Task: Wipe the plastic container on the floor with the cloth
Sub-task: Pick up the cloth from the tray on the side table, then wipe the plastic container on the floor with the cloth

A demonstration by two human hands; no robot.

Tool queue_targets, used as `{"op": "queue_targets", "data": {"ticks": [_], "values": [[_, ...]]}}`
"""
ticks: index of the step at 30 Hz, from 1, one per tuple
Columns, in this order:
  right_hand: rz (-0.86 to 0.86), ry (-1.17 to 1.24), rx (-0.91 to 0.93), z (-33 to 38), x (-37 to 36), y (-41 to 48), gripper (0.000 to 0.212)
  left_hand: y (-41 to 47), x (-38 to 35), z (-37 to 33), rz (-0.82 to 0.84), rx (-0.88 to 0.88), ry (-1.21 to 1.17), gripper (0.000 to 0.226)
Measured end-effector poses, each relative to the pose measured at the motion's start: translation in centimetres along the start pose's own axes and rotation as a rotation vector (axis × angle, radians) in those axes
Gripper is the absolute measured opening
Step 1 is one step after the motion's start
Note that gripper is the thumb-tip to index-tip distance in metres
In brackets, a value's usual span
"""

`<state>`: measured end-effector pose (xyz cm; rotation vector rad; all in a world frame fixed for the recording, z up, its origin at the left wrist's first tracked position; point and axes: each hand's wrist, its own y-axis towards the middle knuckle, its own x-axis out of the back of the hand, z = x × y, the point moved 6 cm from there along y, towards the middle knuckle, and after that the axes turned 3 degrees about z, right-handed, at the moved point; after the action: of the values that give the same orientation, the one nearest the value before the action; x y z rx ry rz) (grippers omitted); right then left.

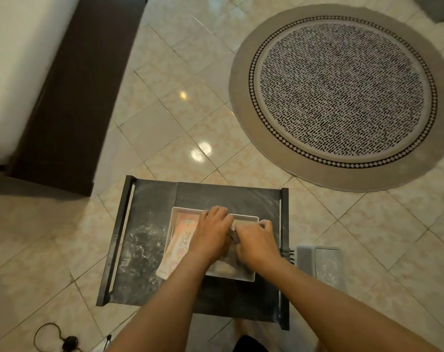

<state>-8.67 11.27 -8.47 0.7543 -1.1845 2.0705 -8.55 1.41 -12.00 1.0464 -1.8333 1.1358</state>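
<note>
A grey plastic container (pixel 322 265) with a clear top lies on the tiled floor, just right of a low black table (pixel 144 224). On the table stands a white open box (pixel 243 218). Both hands reach into that box. My left hand (pixel 210 233) and my right hand (pixel 257 241) meet over a dark grey cloth (pixel 233 237), and each seems to pinch a part of it. Most of the cloth is hidden under the fingers. A pink pack of wipes (pixel 181 243) lies in the left part of the box.
A round patterned rug (pixel 342 95) covers the floor at the far right. A bed with a dark base (pixel 71 97) runs along the left. A black cable with a plug (pixel 68 342) lies on the tiles at the bottom left.
</note>
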Motion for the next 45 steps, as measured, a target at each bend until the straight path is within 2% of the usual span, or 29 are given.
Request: {"op": "queue_targets", "data": {"ticks": [2,5,9,11,13,15,18,23,26,28,31,32,34,36,40,45], "values": [[0.024,0.045,0.034,0.4,1.8,-1.2,0.003,-0.5,2.2,-0.5,0.011,0.029,-0.078,0.014],[0.018,0.077,0.018,-0.6,4.3,-2.3,0.007,-0.9,5.6,-1.5,0.048,0.061,-0.109,0.011],[-0.011,0.200,0.002,-2.7,9.6,-4.0,0.011,-0.9,9.5,-3.3,0.182,0.096,-0.079,0.010],[-0.040,0.276,0.001,-4.2,12.9,-5.1,0.011,-0.6,11.5,-4.3,0.194,0.140,-0.221,0.007],[-0.054,0.373,0.009,-6.0,15.9,-6.3,0.010,-0.3,13.6,-6.0,0.209,0.171,-0.517,0.011],[-0.086,0.468,0.022,-7.9,18.8,-7.5,0.009,0.0,15.7,-8.2,0.159,0.187,-0.762,0.019],[-0.104,0.656,0.064,-11.0,22.4,-9.2,0.016,1.1,17.5,-12.0,0.048,0.227,-0.947,0.029],[-0.167,0.959,0.137,-16.3,27.1,-12.0,0.057,3.9,17.9,-18.4,-0.115,0.305,-1.086,0.026],[-0.194,0.984,0.145,-19.4,28.8,-13.4,0.055,5.2,17.1,-22.1,-0.179,0.362,-1.121,0.039],[-0.189,0.947,0.136,-21.7,29.0,-13.9,0.043,5.9,16.3,-24.3,-0.222,0.387,-1.117,0.039],[-0.112,0.897,0.125,-25.0,27.8,-14.0,0.019,7.1,14.7,-26.6,-0.265,0.361,-1.138,0.024],[-0.070,0.890,0.116,-26.1,27.0,-13.9,0.020,7.6,13.8,-27.1,-0.261,0.349,-1.140,0.024],[-0.004,0.863,0.076,-28.2,25.0,-13.3,0.039,8.9,11.1,-27.3,-0.234,0.358,-1.151,0.030],[0.014,0.832,0.033,-30.5,22.6,-12.1,0.051,10.1,8.2,-27.2,-0.217,0.376,-1.192,0.023],[-0.008,0.802,-0.011,-35.3,17.0,-8.1,0.055,13.0,1.4,-25.2,-0.208,0.392,-1.219,0.039],[-0.003,0.797,-0.018,-40.2,9.5,-3.2,0.058,16.1,-7.8,-22.4,-0.206,0.412,-1.169,0.022]]}}
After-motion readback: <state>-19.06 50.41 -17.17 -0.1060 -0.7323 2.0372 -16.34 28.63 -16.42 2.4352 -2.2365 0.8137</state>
